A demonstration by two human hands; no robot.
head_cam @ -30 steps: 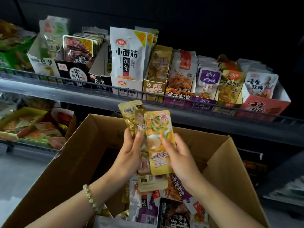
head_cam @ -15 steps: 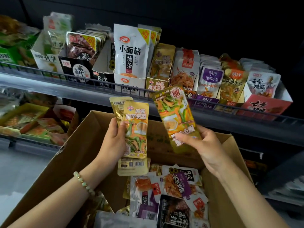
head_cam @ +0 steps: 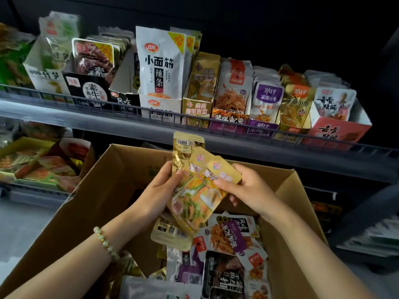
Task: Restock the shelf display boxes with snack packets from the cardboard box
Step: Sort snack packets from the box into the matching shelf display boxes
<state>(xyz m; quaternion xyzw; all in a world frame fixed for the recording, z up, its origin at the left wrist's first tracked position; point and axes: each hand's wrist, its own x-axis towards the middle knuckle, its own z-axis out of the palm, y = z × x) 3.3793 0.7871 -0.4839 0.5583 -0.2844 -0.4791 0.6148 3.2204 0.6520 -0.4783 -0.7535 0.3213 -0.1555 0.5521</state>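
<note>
Your left hand (head_cam: 159, 188) grips a fanned bundle of gold snack packets (head_cam: 198, 190) by its left edge. The thumb lies on the fronts and the fingers are mostly hidden behind. Your right hand (head_cam: 248, 190) pinches the bundle's right corner, thumb on top, the lower fingers curled underneath and partly out of sight.

How many packets are in the fan is hard to tell — the print on the front ones is smeared by blur. Only the rearmost, sticking up above your left fingers, shows a clear barcode panel.

Below both hands sits the open cardboard box (head_cam: 103, 190), its near edge cut off by the frame. Loose packets (head_cam: 226, 238) are heaped in it under your right wrist, overlapping so that most are only partly seen.

Above and beyond your hands runs the shelf (head_cam: 138, 128). On it, behind the wire rail, the gold display box (head_cam: 197, 111) with matching print stands straight above the bundle — well apart from it. The display boxes further out past your left hand fade into blur. A bead bracelet (head_cam: 105, 242) circles your left wrist.
</note>
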